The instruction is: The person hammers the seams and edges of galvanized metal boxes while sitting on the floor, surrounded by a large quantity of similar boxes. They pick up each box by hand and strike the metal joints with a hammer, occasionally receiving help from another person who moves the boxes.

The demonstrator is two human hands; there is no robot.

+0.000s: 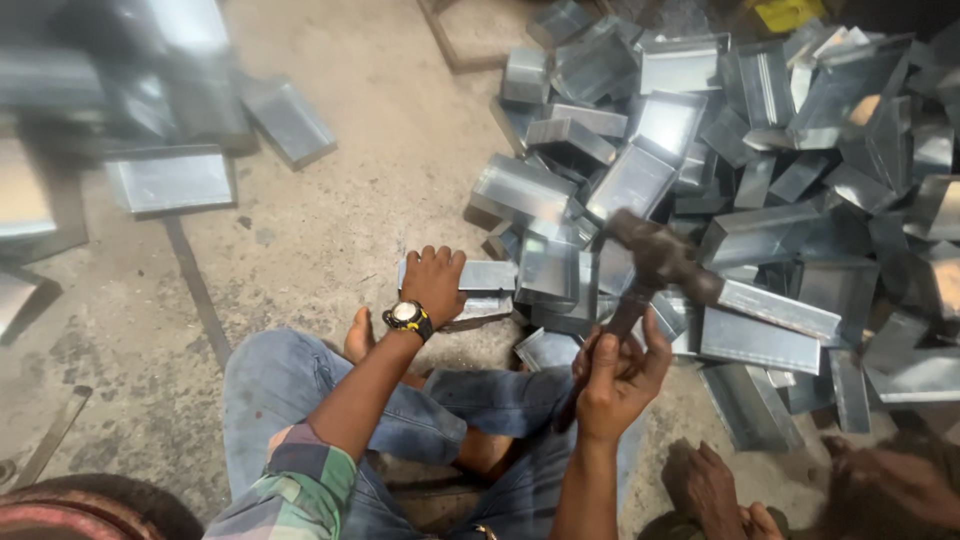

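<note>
The floor [330, 220] is rough grey concrete, stained, and the person sits on it with legs in blue jeans folded in front.

Nearest to the camera, the right hand [612, 375] is closed tight around the wooden handle of a hammer [655, 262]. The dark head of the hammer is raised over the work and looks blurred. A little farther, the left hand [433, 282], with a wristwatch [408, 317] on its wrist, lies palm down with the fingers curled over a folded sheet-metal piece [480, 285], pressing it flat to the floor just beside the bare foot.

This piece seems light but stiff, made of thin galvanized sheet. Its surface is smooth and probably slippery, and the cut edges may be sharp, so I judge it is better to hold it on the flat face, away from the edges and from where the hammer falls.

Behind, a big pile of similar metal boxes [740, 170] covers the floor to the right. To the far left, more pieces [170, 180] lie apart, out of focus.
</note>
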